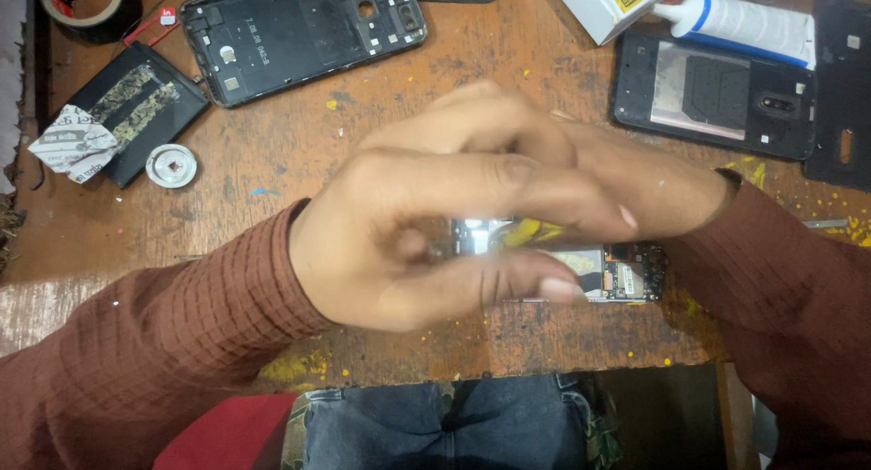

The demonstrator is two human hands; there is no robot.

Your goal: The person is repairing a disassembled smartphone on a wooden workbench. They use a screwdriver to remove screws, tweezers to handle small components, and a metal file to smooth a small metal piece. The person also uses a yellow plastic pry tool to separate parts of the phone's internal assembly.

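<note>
Both arms wear long sleeves of a rust-brown knitted cloth. The left sleeve (145,343) shows a fine grid of raised ribs, small squares running along the forearm, and it ends in a plain edge at the wrist. A few pale specks of dust or lint sit on the cloth near the elbow. The right sleeve (798,298) is the same colour and weave, though softer in focus, and its cuff closes snugly round the wrist with a slightly darker rim. The left hand (426,243) and right hand (653,193) are bare: no rings, watch or gloves show. Near the bottom edge, the legs are in blue denim jeans (435,429) with a visible centre seam.
</note>
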